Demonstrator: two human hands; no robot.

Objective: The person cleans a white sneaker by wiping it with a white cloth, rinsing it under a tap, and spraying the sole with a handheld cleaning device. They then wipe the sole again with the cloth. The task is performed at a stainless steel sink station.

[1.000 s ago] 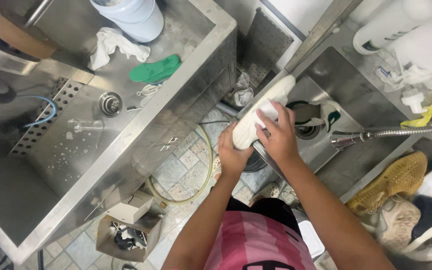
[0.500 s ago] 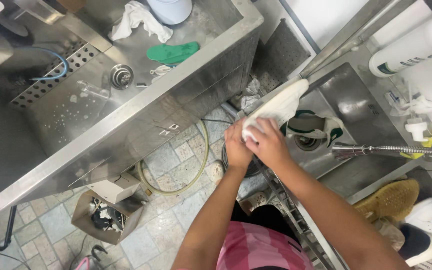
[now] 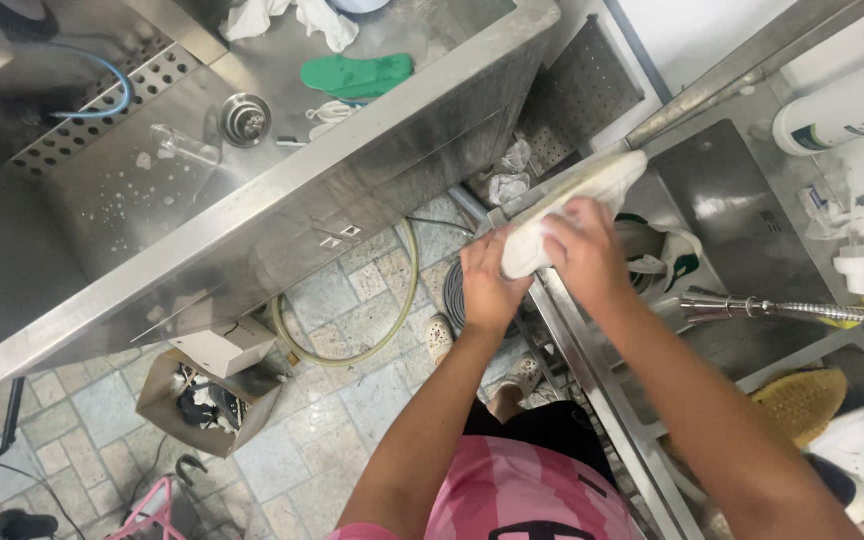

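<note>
A white shoe [image 3: 592, 182] lies sole-up across the steel edge of the right-hand sink [image 3: 722, 190]. My left hand [image 3: 487, 280] grips its near end from below. My right hand [image 3: 582, 245] presses on its side, fingers curled over it; whether it holds a cloth or brush is hidden. A metal spray hose [image 3: 802, 312] reaches in from the right, just beyond my right wrist. Another white-and-green shoe [image 3: 667, 255] sits in the sink under my right hand.
A large steel sink [image 3: 252, 225] fills the upper left, holding a green insole [image 3: 357, 75], white rags [image 3: 292, 15] and a drain [image 3: 245, 118]. An open cardboard box [image 3: 214, 385] and a hose [image 3: 372, 335] lie on the tiled floor. A yellow brush [image 3: 802, 400] lies at right.
The view has shifted right and down over the floor. Both hands stay on the white shoe, and my right hand has slid along its side.
</note>
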